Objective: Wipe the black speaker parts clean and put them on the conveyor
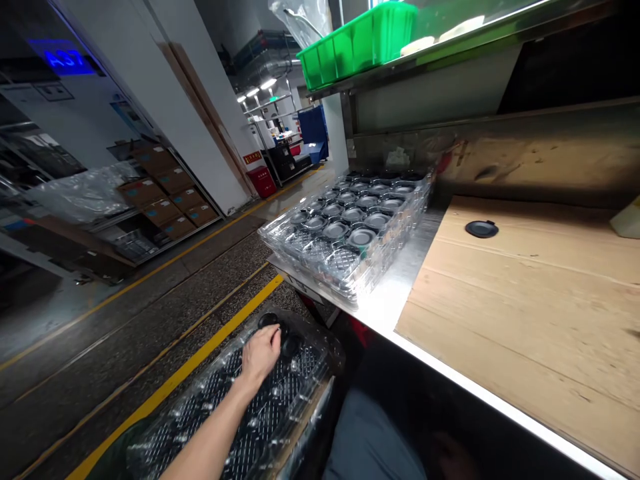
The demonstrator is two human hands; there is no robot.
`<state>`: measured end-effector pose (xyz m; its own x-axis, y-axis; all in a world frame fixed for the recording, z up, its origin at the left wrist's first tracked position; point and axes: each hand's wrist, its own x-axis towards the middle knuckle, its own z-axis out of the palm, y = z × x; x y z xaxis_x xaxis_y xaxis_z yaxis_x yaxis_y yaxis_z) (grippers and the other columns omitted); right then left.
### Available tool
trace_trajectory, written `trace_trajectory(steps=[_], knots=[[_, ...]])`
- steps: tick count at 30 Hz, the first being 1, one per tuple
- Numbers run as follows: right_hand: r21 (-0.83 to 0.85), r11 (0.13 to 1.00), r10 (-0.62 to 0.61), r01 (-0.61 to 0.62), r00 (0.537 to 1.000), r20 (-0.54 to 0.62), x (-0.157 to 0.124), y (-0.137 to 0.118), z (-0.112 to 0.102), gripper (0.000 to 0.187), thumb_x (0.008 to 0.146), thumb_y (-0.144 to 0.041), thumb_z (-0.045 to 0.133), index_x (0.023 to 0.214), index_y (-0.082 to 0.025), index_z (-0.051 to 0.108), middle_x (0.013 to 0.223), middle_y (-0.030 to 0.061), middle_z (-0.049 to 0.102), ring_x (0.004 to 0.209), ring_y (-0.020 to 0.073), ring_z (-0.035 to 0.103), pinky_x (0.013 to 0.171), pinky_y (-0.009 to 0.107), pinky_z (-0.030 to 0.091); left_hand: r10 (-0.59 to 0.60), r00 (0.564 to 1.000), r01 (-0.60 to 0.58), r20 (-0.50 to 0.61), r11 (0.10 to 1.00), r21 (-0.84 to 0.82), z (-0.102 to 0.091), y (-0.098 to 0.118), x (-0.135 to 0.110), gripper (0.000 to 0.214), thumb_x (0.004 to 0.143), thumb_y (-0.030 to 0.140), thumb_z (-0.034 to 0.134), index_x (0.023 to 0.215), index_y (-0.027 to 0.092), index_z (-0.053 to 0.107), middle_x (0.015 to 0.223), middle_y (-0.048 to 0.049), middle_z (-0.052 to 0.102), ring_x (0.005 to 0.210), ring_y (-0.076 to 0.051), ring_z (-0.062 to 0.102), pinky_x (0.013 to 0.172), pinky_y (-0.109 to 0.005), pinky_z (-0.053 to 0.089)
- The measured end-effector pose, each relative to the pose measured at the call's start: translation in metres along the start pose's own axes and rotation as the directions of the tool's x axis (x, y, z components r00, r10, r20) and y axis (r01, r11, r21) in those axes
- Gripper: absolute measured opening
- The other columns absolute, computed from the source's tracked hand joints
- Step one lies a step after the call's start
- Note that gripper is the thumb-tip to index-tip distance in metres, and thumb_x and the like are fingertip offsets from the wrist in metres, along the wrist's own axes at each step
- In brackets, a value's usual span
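Cartons [160,190] sit on a rack at far left, above a yellow floor line [173,383]. The left hand [260,353] reaches over a clear tray [265,407] with a dark lattice, its fingers [274,339] curled narrowly onto a black disc [269,321] at the tray's far end. A second black disc [291,347] lies just beside it. These discs look light, stiff and smooth, so the rim seems the surest hold. The right hand does not show, so its fingers cannot be told. Further right, stacked trays [345,243] stand on a steel counter [385,300], below a green crate [357,43]. Another disc [481,229] lies on a wooden bench [500,313].
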<state>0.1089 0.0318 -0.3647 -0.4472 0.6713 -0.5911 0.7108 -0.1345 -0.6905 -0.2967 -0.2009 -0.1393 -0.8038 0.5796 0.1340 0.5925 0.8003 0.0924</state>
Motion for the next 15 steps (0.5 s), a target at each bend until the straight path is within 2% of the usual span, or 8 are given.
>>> trace_trajectory(steps=[4,6,12,15], knots=[[0.004,1.000,-0.012,0.012,1.000,-0.003,-0.003,-0.002,0.004,0.032,0.051,-0.034,0.051,0.073,-0.029,0.073,0.092,0.0046,0.073,0.105,0.0294,0.063,0.088,0.032,0.051,0.207,0.978,-0.208,-0.031,0.975,-0.072,0.021,0.030,-0.049,0.033,0.093,0.033,0.040,0.110,0.020,0.065,0.111,-0.0038,0.069,0.102,-0.018,0.062,0.094,-0.030,0.046],[0.025,0.999,-0.021,0.021,1.000,-0.002,-0.004,-0.002,0.004,0.031,0.051,-0.034,0.052,0.073,-0.029,0.074,0.090,0.0048,0.073,0.104,0.0300,0.064,0.086,0.032,0.052,0.257,0.966,-0.259,-0.036,0.963,-0.077,0.032,0.042,-0.064,0.032,0.092,0.029,0.040,0.109,0.019,0.065,0.107,-0.0051,0.070,0.099,-0.019,0.063,0.091,-0.032,0.048],[0.047,0.999,-0.024,0.024,1.000,0.000,-0.004,0.002,0.001,0.031,0.055,-0.038,0.051,0.075,-0.031,0.074,0.089,0.0045,0.074,0.100,0.0304,0.065,0.082,0.033,0.053,0.247,0.969,-0.247,0.003,0.969,0.008,0.041,0.060,-0.068,0.031,0.092,0.025,0.039,0.110,0.021,0.065,0.104,-0.0052,0.070,0.094,-0.021,0.063,0.083,-0.035,0.048],[-0.013,1.000,-0.012,0.011,0.998,-0.061,-0.005,0.001,0.002,0.031,0.055,-0.036,0.052,0.075,-0.029,0.074,0.091,0.0039,0.074,0.100,0.0291,0.065,0.082,0.031,0.053,0.193,0.981,-0.193,-0.005,0.981,0.031,0.041,0.062,-0.064,0.031,0.093,0.025,0.039,0.109,0.022,0.065,0.105,-0.0045,0.070,0.095,-0.021,0.062,0.085,-0.035,0.046]])
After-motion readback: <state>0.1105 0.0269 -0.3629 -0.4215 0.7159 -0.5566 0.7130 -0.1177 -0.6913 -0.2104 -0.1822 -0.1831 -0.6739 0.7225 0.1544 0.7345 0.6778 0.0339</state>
